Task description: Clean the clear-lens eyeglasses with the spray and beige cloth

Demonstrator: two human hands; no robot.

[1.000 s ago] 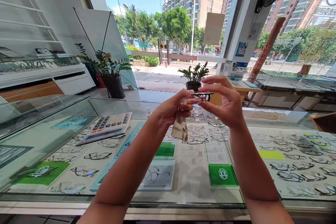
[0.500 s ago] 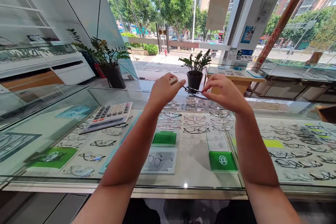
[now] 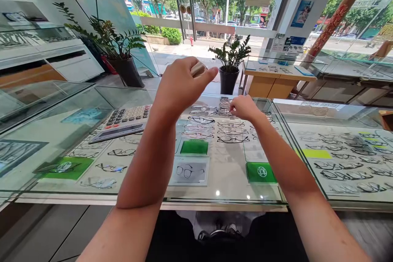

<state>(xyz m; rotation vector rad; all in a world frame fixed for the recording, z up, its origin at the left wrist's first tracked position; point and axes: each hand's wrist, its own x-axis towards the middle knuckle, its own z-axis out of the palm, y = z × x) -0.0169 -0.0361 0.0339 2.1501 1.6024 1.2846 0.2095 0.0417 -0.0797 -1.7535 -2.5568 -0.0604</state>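
Note:
My left hand [image 3: 181, 86] is raised above the glass display case [image 3: 227, 202], closed round a short beige rod-like thing [image 3: 199, 69]. Its thumb points to the right, and most of the rod is covered by the fingers. Lower and to the right, my right hand [image 3: 245, 108] is at the far rows of eyeglasses, fingers curled in a pinch. A dark-rimmed pair of glasses [image 3: 223, 111] shows at its fingertips, partly hidden and overlapping the rows behind. Nearer to me, a black-framed pair of glasses [image 3: 233, 139] ends the middle row.
A large calculator [image 3: 125, 125] lies left of my left forearm. Green plaques [image 3: 260, 172] and a glasses picture card [image 3: 190, 171] are near the case's front. More glasses fill the right-hand case [image 3: 344, 176]. Potted plants [image 3: 229, 80] stand beyond the counter.
Both hands held a dark pair of glasses between them before. The left has let go of it and come nearer; the right has moved down to the rows. The view has tilted down.

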